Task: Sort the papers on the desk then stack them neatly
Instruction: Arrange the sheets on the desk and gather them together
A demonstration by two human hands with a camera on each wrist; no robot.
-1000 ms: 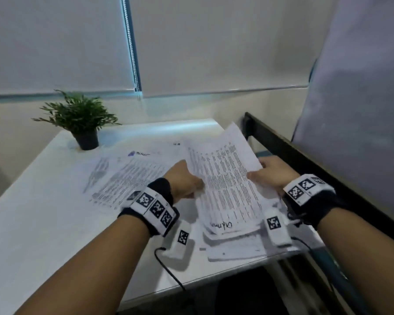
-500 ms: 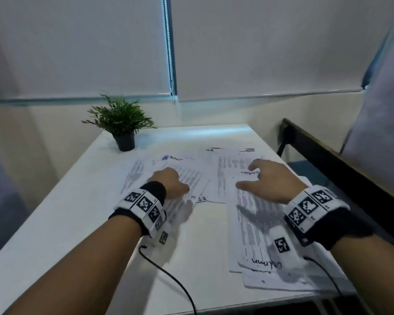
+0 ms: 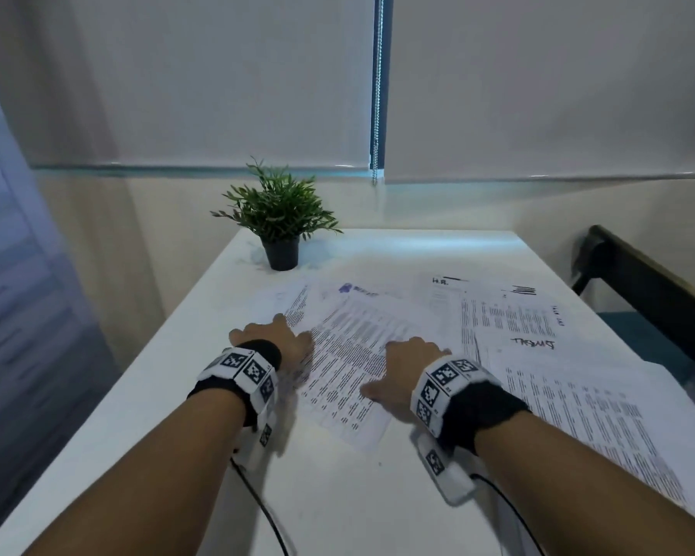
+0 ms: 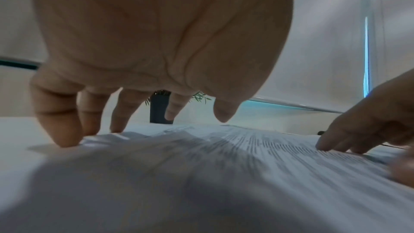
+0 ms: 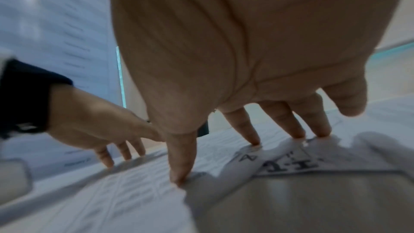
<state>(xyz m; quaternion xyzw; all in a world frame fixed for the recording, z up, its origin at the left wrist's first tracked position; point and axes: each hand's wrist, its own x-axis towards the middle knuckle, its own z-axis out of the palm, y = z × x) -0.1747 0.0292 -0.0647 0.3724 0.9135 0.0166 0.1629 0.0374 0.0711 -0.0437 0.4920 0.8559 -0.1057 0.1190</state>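
- Papers [image 3: 350, 355] lay spread, overlapping, on the white desk [image 3: 338, 495], near the middle & right side.
- L hand [image 3: 275, 339] was released, fingertips [image 4: 65, 141] pressing the printed sheet's left edge.
- R hand [image 3: 402, 367] also released, fingertips [image 5: 179, 178] pressing the same sheet.
- Potted plant [image 3: 279, 218] stood at the far end.

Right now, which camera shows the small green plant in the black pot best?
The head view: the small green plant in the black pot stands whole at the white desk's far left edge. The left wrist view shows only a slice of pot and leaves between the left hand's fingers. In the right wrist view it is almost wholly hidden.
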